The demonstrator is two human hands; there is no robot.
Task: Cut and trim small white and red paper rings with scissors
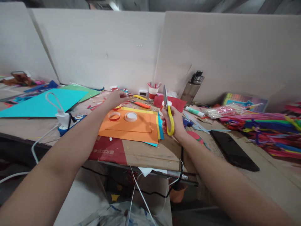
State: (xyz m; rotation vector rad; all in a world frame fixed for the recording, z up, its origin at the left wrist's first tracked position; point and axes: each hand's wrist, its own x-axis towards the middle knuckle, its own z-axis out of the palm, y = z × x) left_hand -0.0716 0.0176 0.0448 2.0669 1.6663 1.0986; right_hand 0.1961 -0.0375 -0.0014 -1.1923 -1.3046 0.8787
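Note:
My right hand (176, 121) grips yellow-handled scissors (167, 110), blades pointing up, just right of a stack of orange paper sheets (131, 127). My left hand (115, 99) reaches to the far edge of that stack, fingers curled down over small items there; whether it holds anything is hidden. Two tape rolls lie on the orange paper: a red one (114, 116) and a white one (130, 116).
A cyan sheet (37, 103) and a white charger with cable (61, 116) lie at left. A black phone (231, 150), glue stick (194, 110), metal bottle (192, 88), red-white cup (153, 91) and a pile of coloured pipe cleaners (268, 131) are at right. White partition boards stand behind.

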